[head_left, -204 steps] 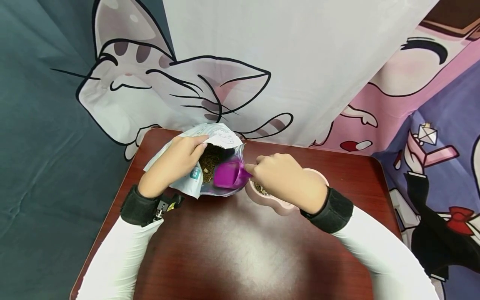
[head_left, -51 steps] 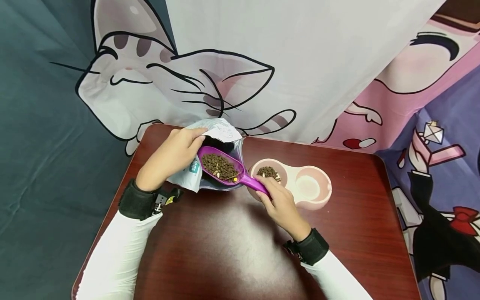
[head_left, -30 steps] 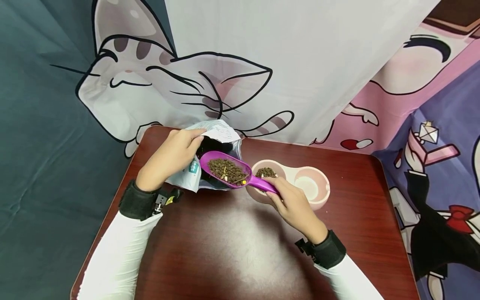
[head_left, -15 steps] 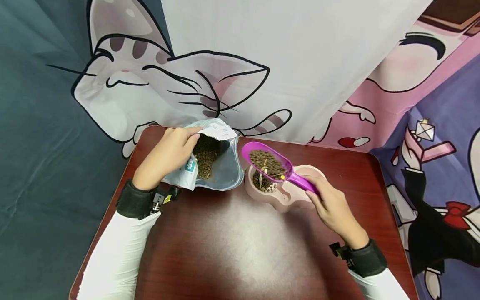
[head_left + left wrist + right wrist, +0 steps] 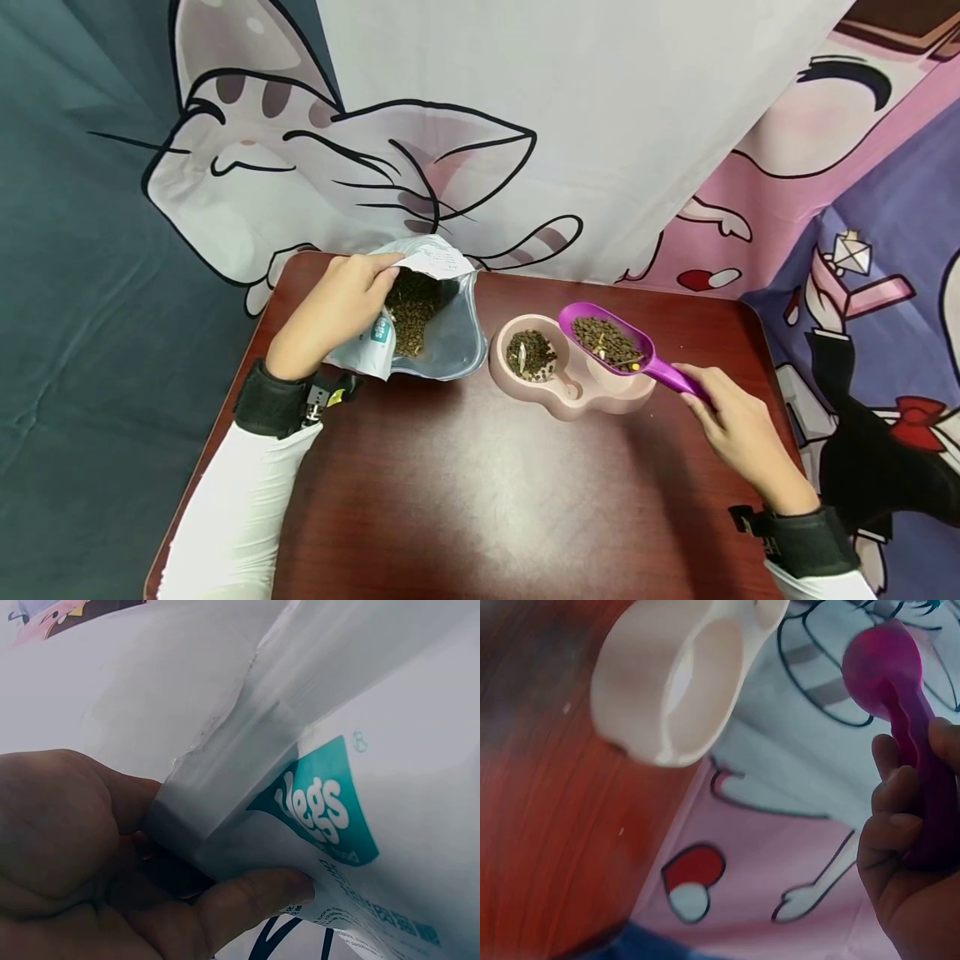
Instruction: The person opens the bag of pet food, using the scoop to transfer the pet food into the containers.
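**Scoop of kibble parked over the pink double bowl**

So the biggest thing in shot was the cartoon cat backdrop (image 5: 360, 158) filling the top half of the head view, with a pink and purple cartoon curtain (image 5: 862, 208) at the right edge. Below that sat the dark red bench (image 5: 465, 500), taking up the lower middle.

On the bench, left of centre, stood the open food bag (image 5: 442, 342), kibble showing inside. The left hand (image 5: 337, 312) had its grip clamped on the bag's top edge; the left wrist view showed thumb and fingers pinching the folded white film (image 5: 225, 817) beside the teal logo.

Just right of the bag was the pink double bowl (image 5: 570, 404). Its left cup held kibble (image 5: 531, 354), and from the right wrist view the other cup (image 5: 697, 675) looked pale and bare.

The purple scoop (image 5: 607, 340), loaded with kibble, was held level above that right cup. The right hand (image 5: 742, 433), lower right, had its fingers wrapped round the scoop handle (image 5: 922, 780), so that grip was closed on it.
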Demonstrator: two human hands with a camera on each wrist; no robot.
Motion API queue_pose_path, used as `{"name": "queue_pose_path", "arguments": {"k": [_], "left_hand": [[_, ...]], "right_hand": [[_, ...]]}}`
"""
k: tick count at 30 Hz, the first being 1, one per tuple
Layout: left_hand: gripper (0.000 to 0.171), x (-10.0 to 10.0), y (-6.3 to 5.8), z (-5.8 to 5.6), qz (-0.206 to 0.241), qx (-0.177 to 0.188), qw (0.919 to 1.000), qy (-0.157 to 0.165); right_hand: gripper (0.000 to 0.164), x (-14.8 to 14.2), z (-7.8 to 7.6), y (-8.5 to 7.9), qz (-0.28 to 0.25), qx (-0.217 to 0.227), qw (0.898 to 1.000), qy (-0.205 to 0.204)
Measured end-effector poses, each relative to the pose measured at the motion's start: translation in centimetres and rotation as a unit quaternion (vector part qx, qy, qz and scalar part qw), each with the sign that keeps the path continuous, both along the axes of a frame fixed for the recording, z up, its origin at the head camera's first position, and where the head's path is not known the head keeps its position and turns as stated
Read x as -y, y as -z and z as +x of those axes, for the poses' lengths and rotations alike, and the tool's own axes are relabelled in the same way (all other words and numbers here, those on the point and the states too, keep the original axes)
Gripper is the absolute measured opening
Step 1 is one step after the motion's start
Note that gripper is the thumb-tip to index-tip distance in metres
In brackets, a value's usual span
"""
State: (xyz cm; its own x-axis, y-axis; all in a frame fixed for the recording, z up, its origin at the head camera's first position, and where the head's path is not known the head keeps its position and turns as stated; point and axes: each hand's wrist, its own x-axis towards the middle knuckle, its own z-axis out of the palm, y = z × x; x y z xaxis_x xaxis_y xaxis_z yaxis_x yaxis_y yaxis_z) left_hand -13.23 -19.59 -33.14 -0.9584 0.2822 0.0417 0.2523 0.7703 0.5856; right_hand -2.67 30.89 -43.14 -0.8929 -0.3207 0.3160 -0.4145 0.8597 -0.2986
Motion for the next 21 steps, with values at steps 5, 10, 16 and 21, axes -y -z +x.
{"name": "queue_pose_path", "arguments": {"k": [5,10,16,21], "left_hand": [[0.039,0.0,0.0,0.0,-0.002,-0.002,1.0,-0.002],[0.039,0.1,0.2,0.0,-0.004,-0.005,1.0,-0.005],[0.039,0.1,0.2,-0.1,0.0,-0.003,1.0,-0.004],[0.038,0.2,0.5,-0.2,-0.001,-0.011,0.9999,0.0]], "right_hand": [[0.048,-1.9,0.4,-0.5,0.017,0.001,1.0,0.01],[0.04,-3.6,0.6,-0.7,0.042,0.001,0.999,0.017],[0.038,-4.8,0.1,-1.1,0.062,-0.002,0.998,0.012],[0.04,-5.0,-0.7,-1.5,0.091,0.005,0.996,-0.001]]}}
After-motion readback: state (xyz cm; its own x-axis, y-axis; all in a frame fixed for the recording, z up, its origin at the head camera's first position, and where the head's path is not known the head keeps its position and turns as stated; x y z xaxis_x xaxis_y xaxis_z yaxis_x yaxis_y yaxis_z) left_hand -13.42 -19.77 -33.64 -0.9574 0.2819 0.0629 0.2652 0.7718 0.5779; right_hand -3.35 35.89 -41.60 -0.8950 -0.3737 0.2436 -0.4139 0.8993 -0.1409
